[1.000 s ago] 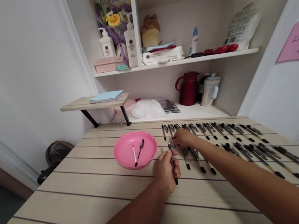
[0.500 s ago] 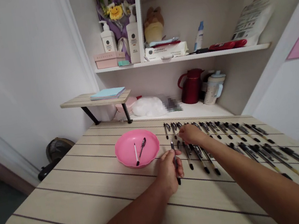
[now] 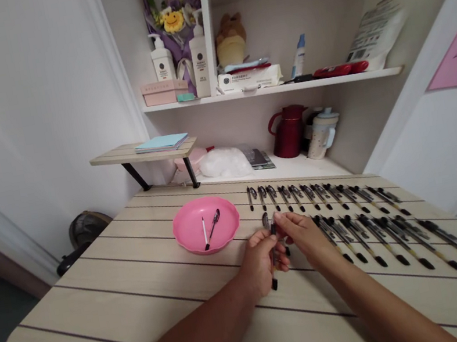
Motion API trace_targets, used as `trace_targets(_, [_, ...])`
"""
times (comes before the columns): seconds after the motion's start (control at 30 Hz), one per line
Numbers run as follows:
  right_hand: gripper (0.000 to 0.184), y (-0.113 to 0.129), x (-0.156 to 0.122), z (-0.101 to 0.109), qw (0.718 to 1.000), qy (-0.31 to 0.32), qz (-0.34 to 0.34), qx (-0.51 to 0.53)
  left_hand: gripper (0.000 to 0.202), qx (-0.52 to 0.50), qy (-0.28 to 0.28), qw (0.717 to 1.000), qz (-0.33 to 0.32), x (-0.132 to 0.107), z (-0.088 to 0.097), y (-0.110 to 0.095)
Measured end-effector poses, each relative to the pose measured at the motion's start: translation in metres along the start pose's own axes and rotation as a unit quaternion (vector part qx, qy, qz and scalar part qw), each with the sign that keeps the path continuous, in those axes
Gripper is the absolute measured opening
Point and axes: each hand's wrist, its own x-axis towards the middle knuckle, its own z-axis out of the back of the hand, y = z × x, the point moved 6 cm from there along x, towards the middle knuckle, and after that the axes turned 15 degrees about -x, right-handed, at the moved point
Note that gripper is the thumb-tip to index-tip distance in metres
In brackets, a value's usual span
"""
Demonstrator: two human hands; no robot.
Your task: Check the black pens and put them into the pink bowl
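My left hand (image 3: 262, 256) is closed around a pen (image 3: 275, 283), which points up and away from me with its black end toward the near edge. At the pen's upper end, the fingertips of my right hand (image 3: 304, 234) are pinched together; whatever small part they hold is hidden. Just beyond my hands lies a dark pen cap (image 3: 265, 220) on the tabletop. Left of them stands a pink bowl (image 3: 181, 232) with a thin white-and-black stick (image 3: 204, 231) and a black capped pen (image 3: 214, 226) inside.
Two rows of pens with loose caps beside them, the far row (image 3: 314, 194) and the near row (image 3: 381, 232), stretch to the right. A small raised shelf (image 3: 111, 156) stands at the back left. Behind the table are a red jug (image 3: 290, 133) and a pale tumbler (image 3: 320, 140).
My right hand has come back from the pen rows to the upper end of the pen in my left hand. The view has shifted slightly.
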Motion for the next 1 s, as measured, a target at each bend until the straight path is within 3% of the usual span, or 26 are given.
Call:
trace_targets(0.13, [0.039, -0.005, 0.0, -0.007, 0.999, 0.0, -0.005, 0.037, 0.027, 0.019, 0.001, 1.0, -0.012, 0.002, 0.002, -0.001])
trace_targets(0.3, [0.037, -0.012, 0.0, -0.003, 0.997, -0.052, 0.006, 0.063, 0.032, 0.065, 0.007, 0.998, -0.025, 0.004, 0.004, -0.001])
trace_targets(0.67, [0.037, -0.014, -0.005, -0.018, 0.983, 0.07, -0.015, 0.167, 0.029, 0.053, 0.025, 0.998, -0.009, 0.003, 0.004, 0.003])
trace_targets(0.87, [0.034, -0.016, -0.003, -0.011, 0.985, 0.033, -0.024, 0.166, 0.029, 0.061, 0.026, 0.998, 0.008, 0.003, 0.003, 0.003])
trace_targets(1.0, [0.033, -0.013, -0.004, -0.014, 0.977, 0.077, -0.021, 0.197, 0.029, 0.053, 0.036, 0.998, 0.006, 0.002, 0.002, 0.002])
